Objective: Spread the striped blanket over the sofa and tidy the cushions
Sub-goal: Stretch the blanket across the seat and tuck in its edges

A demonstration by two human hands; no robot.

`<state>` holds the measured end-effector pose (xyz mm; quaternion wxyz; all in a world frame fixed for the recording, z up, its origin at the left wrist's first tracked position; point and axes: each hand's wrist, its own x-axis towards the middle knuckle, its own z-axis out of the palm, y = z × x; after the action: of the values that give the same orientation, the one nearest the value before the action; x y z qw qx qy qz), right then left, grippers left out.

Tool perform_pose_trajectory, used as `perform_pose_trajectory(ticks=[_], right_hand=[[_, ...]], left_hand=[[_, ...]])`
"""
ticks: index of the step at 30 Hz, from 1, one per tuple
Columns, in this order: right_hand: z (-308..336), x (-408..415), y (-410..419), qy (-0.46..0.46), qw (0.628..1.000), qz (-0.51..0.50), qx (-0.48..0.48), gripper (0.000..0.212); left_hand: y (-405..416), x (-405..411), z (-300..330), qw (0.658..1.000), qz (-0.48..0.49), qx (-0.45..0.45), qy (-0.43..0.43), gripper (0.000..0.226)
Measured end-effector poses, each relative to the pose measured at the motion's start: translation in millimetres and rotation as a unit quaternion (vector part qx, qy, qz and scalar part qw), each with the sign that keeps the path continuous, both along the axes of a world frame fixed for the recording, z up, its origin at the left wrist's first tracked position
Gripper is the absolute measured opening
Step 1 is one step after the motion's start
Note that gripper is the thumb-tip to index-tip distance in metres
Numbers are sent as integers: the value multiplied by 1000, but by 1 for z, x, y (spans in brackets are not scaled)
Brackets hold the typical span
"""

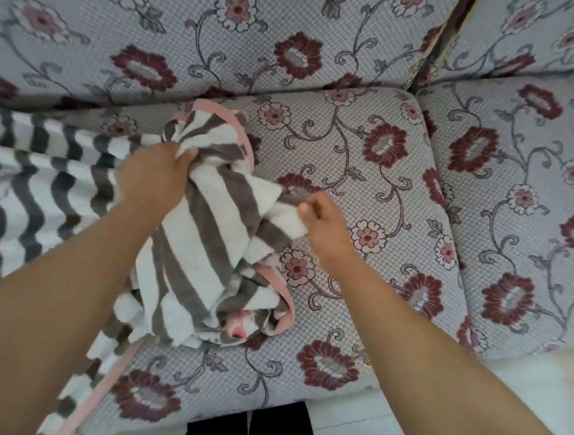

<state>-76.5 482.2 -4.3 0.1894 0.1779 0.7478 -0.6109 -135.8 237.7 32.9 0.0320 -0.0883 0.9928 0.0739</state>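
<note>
Floral sofa [370, 148], half covered.
Left hand [153, 176] fingers clutch the striped blanket [208, 238]; right hand [323, 220] pinches a fold at three o'clock. Blanket lies spread toward nine o'clock, bunched mid-seat; right cushions [521, 187] are bare and untidied.

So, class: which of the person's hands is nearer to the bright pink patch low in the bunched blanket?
Right. The right hand pinches a blanket edge above and right of the pink patch; the left hand grips the bunch higher up, farther off.
</note>
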Motion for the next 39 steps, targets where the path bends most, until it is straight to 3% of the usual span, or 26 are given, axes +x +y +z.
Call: perform_pose_trajectory(ticks=[5, 11, 15, 18, 20, 22, 24, 26, 29, 32, 36, 39], right_hand=[[67, -22, 35, 70, 979, -193, -19, 20], [148, -28, 141, 199, 897, -375, 127, 16], [167, -22, 252, 204, 818, -494, 214, 23], [166, -14, 327, 204, 769, -549, 256, 16], [161, -7, 372, 204, 752, -553, 296, 14], [151, -3, 408, 194, 773, -515, 315, 12], [130, 1, 432, 162, 834, -432, 303, 5], [107, 5, 438, 126, 889, -349, 267, 15], [68, 15, 426, 54, 932, -261, 247, 30], [30, 24, 393, -53, 957, -163, 235, 29], [-13, 32, 336, -166, 969, -5, 186, 12], [-41, 32, 292, -175, 957, 125, 193, 24]], left_hand=[[44, -50, 84, 990, -88, 12, 111, 59], [141, -95, 182, 976, -134, 49, 161, 66], [234, -123, 204, 952, -131, 220, 168, 59], [315, -143, 196, 912, -130, 375, 106, 51], [376, -148, 185, 890, -149, 428, 48, 52], [430, -148, 168, 875, -184, 448, -19, 54], [471, -140, 139, 853, -209, 465, -110, 55], [492, -132, 105, 837, -249, 445, -198, 62], [493, -111, 55, 852, -277, 368, -250, 71], [465, -77, 19, 888, -276, 298, -217, 53], [401, -19, -34, 883, -313, 186, -298, 13], [343, 15, -67, 874, -320, 32, -365, 17]])
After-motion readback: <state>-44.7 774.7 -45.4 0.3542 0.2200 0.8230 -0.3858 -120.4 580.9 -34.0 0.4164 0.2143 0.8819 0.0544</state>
